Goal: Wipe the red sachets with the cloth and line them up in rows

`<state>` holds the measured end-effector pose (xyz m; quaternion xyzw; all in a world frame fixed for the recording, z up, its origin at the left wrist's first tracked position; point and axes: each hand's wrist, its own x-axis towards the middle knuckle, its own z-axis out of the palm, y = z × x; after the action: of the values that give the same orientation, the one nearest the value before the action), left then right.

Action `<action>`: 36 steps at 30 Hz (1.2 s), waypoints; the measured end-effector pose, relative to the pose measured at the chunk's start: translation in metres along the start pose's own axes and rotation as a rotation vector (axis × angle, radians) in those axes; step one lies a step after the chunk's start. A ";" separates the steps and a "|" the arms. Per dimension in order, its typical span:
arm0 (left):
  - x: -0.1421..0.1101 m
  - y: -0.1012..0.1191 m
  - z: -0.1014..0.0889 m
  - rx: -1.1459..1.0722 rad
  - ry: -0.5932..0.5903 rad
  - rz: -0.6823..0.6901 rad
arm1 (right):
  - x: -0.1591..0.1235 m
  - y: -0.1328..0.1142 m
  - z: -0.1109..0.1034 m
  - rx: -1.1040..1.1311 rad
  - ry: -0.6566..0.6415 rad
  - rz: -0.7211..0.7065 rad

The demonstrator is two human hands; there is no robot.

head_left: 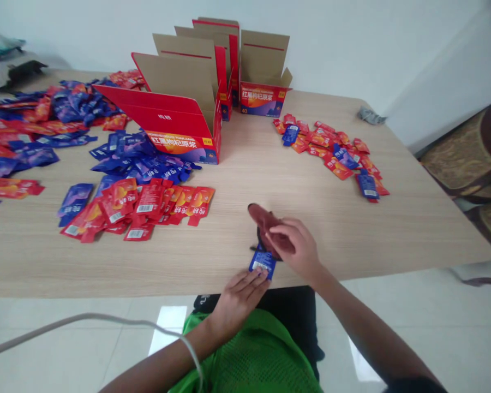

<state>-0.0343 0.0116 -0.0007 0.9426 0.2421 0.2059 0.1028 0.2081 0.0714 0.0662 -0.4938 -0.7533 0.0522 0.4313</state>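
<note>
Near the table's front edge lies a blue sachet (262, 263) with white print. My left hand (242, 295) rests its flat, stretched fingers on the sachet's lower edge. My right hand (299, 248) has its fingers closed around a maroon object with a rounded end and black parts (258, 214). This object stands tilted over the upper end of the sachet and covers it. Its exact kind is not clear, and whether it touches the sachet I cannot tell.
Red sachets (149, 199) and blue sachets (145, 158) lie piled at left, before an open red carton (180, 128). More open cartons (262, 98) stand behind. Scattered sachets (331, 147) lie at right. A grey cable (90, 316) crosses lower left; a chair (458, 153) stands right.
</note>
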 end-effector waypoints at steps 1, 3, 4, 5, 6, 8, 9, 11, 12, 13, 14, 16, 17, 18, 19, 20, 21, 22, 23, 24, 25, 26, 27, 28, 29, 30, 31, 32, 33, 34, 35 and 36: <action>0.000 0.001 0.001 -0.019 0.004 -0.015 | -0.012 -0.011 0.003 0.037 -0.100 -0.042; 0.001 0.002 0.004 -0.056 0.017 -0.044 | -0.032 -0.025 0.011 0.075 -0.278 -0.121; 0.001 0.002 0.004 -0.065 0.023 -0.051 | -0.039 -0.026 0.015 0.075 -0.326 -0.136; 0.001 0.002 0.004 -0.062 0.029 -0.049 | -0.043 -0.023 0.019 0.062 -0.345 -0.134; 0.001 0.002 0.003 -0.047 0.030 -0.039 | -0.044 -0.017 0.022 0.039 -0.342 -0.120; 0.002 0.001 0.000 -0.004 0.031 -0.007 | -0.036 0.001 0.027 -0.016 -0.321 -0.102; 0.002 0.001 -0.001 0.015 0.030 0.007 | -0.029 0.013 0.028 -0.042 -0.319 -0.104; 0.002 0.001 -0.004 0.034 0.027 0.018 | -0.011 0.035 0.029 -0.095 -0.310 -0.116; 0.002 0.000 -0.005 0.035 0.024 0.016 | -0.002 0.045 0.028 -0.126 -0.300 -0.117; 0.002 0.000 -0.006 0.032 0.020 0.011 | 0.008 0.053 0.026 -0.160 -0.288 -0.116; 0.002 0.000 -0.006 0.026 0.011 0.004 | 0.016 0.059 0.023 -0.192 -0.262 -0.109; 0.003 0.001 -0.007 0.016 -0.004 -0.004 | 0.029 0.062 0.013 -0.227 -0.140 -0.068; 0.003 0.001 -0.008 0.011 -0.007 -0.006 | 0.031 0.058 0.008 -0.216 -0.049 -0.036; 0.003 0.001 -0.008 0.007 -0.005 -0.008 | 0.031 0.051 0.003 -0.187 0.049 -0.003; 0.004 0.001 -0.008 0.003 0.002 -0.008 | 0.028 0.040 -0.001 -0.144 0.134 0.029; 0.004 0.001 -0.007 -0.002 0.011 -0.007 | 0.021 0.026 -0.004 -0.091 0.181 0.047; 0.004 0.002 -0.006 -0.010 0.020 -0.008 | 0.013 0.011 -0.006 -0.034 0.172 0.044; 0.005 0.002 -0.005 -0.022 0.028 -0.016 | 0.002 -0.003 -0.005 0.017 0.112 0.024; 0.005 0.003 -0.004 -0.036 0.037 -0.028 | -0.009 -0.016 -0.003 0.056 0.014 -0.017; 0.005 0.003 -0.003 -0.048 0.047 -0.042 | -0.020 -0.026 0.001 0.078 -0.089 -0.062; 0.006 0.004 -0.002 -0.058 0.058 -0.053 | -0.030 -0.033 0.006 0.089 -0.179 -0.100; 0.006 0.004 -0.002 -0.063 0.068 -0.061 | -0.037 -0.035 0.012 0.088 -0.248 -0.124; 0.007 0.004 -0.002 -0.064 0.074 -0.064 | -0.042 -0.033 0.017 0.077 -0.288 -0.131; 0.007 0.005 -0.003 -0.056 0.077 -0.058 | -0.043 -0.027 0.022 0.061 -0.301 -0.129; 0.008 0.005 -0.004 -0.042 0.076 -0.049 | -0.042 -0.018 0.025 0.041 -0.297 -0.119; 0.008 0.005 -0.005 -0.024 0.074 -0.037 | -0.038 -0.007 0.028 0.016 -0.287 -0.111; 0.008 0.005 -0.007 -0.004 0.073 -0.026 | -0.031 0.005 0.030 -0.016 -0.274 -0.107; 0.008 0.005 -0.008 0.014 0.071 -0.014 | -0.023 0.017 0.030 -0.051 -0.260 -0.103; 0.008 0.006 -0.008 0.029 0.071 -0.006 | -0.014 0.029 0.029 -0.088 -0.250 -0.095; 0.008 0.006 -0.010 0.036 0.067 -0.003 | -0.005 0.040 0.028 -0.126 -0.248 -0.086; 0.009 0.007 -0.011 0.036 0.062 -0.007 | 0.004 0.049 0.025 -0.163 -0.240 -0.073; 0.012 0.007 -0.013 0.030 0.064 -0.019 | 0.012 0.056 0.020 -0.194 -0.213 -0.054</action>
<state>-0.0280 0.0129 0.0171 0.9346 0.2573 0.2311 0.0829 0.2311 0.1162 0.0324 -0.5044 -0.8093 0.0194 0.3005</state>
